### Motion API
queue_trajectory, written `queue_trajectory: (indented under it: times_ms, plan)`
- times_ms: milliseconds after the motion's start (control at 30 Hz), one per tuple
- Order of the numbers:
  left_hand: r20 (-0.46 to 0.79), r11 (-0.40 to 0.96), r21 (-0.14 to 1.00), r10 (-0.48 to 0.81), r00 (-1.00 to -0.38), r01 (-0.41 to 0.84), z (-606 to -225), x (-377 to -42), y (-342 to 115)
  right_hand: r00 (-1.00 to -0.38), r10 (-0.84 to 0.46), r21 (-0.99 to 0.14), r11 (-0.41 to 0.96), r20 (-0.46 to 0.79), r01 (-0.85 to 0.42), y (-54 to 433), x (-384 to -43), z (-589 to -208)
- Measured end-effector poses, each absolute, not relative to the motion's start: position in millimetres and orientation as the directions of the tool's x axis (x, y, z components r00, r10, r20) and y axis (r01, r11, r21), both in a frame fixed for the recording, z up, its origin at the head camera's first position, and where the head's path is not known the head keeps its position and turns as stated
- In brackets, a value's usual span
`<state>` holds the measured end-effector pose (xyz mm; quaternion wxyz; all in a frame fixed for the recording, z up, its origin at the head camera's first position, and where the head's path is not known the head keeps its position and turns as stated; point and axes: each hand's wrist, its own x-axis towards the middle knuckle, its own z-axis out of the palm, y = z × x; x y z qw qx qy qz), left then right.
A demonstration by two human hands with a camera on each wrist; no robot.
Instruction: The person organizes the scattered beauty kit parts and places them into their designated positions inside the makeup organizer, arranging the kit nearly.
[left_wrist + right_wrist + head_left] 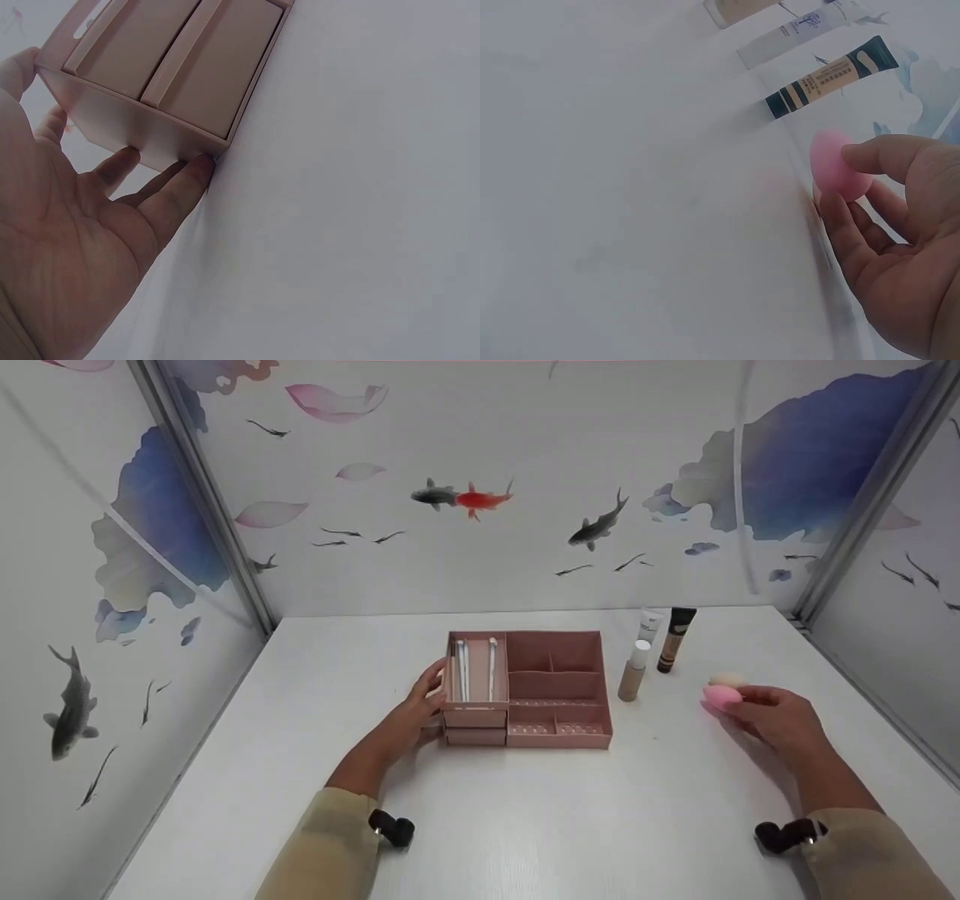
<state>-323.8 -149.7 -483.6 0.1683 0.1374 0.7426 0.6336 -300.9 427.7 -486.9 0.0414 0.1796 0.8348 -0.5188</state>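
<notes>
A pink makeup sponge [721, 698] is pinched between thumb and fingers of my right hand [781, 721], at the right of the table. Just behind it in the head view lies a beige sponge [727, 679]. My left hand [409, 718] rests against the left side of a pink desktop organizer [559, 742]. In the left wrist view its extended fingers [174, 199] touch the organizer's side wall [127, 124], below two closed drawers [214, 64]. Several slim white sticks [492, 669] lie in the organizer's top left section; its right compartments hold nothing.
Right of the organizer stand a foundation bottle [631, 675] with a white cap, a white tube [649, 624] and a beige tube with a black end [673, 641]. White panels [465, 562] printed with fish enclose the white table [480, 817] at the back and sides.
</notes>
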Motion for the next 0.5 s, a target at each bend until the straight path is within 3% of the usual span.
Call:
queue_trajectory:
  times_ms: [500]
  plan:
    - [-0.085, 0.185, 0.983, 0.404, -0.911, -0.01, -484, -325, -149, -0.972, 0.159, -0.896, 0.383, -0.175, 0.224, 380, -300, -460]
